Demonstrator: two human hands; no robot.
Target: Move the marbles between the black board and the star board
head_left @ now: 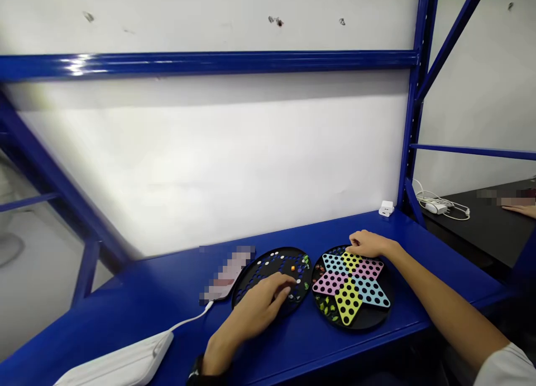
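Observation:
A round black tray with rows of holes (260,268) lies on the blue surface. My left hand (263,301) reaches over it, thumb and forefinger apart, and I see nothing between them. Near those fingertips are small white pieces, green pieces (306,259) and an orange piece (293,268). To the right is a round Chinese checkers board (349,285) with a star in yellow, pink and blue. My right hand (367,243) rests at its far edge with fingers curled; what they hold, if anything, is hidden. Yellow-green pieces (326,306) sit in the board's near-left rim pocket.
Left of the tray lies a phone (224,280), its white cable running to a white power strip or power bank (119,361). A white charger (386,208) stands at the back right. Blue frame posts (410,123) rise beside the surface. Another person's hand (521,208) is on a black table.

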